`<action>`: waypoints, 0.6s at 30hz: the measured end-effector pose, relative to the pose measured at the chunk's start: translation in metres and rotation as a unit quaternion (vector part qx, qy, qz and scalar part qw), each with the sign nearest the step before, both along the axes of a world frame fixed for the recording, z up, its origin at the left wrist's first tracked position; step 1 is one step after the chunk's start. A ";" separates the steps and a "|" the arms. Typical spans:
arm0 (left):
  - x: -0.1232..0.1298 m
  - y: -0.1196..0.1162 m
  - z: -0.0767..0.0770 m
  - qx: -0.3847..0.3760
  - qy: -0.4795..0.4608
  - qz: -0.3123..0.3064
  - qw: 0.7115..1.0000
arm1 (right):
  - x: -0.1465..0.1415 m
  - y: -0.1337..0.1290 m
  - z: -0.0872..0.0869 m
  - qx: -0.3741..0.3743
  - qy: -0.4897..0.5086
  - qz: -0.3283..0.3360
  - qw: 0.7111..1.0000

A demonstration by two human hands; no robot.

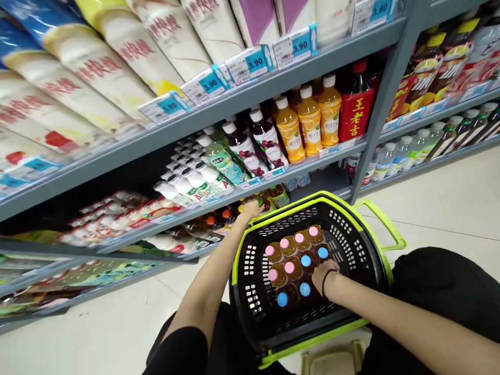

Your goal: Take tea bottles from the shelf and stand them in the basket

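Observation:
My right hand [327, 274], with a dark band on the wrist, reaches down into a black basket [269, 341] with a lime-green rim. Its fingers are closed at the end of the front row of bottles, on what looks like a bottle whose cap they hide. Beside it stand dark bottles with blue caps [305, 289] and amber bottles with pink caps [289, 267], upright in rows. My left hand [252, 208] is at the lower shelf beyond the basket's far rim, its fingers closed around a green-capped bottle [261, 202], partly hidden.
A grey shelf rack [273, 75] runs across in front. It bears cartons [164, 39], orange juice bottles [311, 127], grape drink bottles [269, 140] and white-capped bottles [185, 182]. The basket's green handle [394, 234] sticks out right. A small stool [332, 362] is below.

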State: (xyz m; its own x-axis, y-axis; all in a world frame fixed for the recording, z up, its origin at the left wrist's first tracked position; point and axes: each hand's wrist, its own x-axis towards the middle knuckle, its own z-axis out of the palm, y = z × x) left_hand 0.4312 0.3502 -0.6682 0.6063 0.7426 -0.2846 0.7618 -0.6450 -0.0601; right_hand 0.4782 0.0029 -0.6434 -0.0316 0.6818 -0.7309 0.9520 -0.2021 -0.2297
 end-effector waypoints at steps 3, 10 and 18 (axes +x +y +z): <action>0.006 0.011 -0.011 0.003 0.060 -0.044 0.997 | -0.010 -0.006 -0.007 -0.033 0.020 0.032 0.999; 0.024 0.032 -0.036 0.019 0.147 -0.124 0.981 | -0.005 0.011 -0.011 -0.013 -0.008 0.043 0.999; 0.031 0.029 -0.045 0.035 0.187 -0.150 0.970 | -0.003 0.020 -0.015 0.015 0.013 0.041 0.999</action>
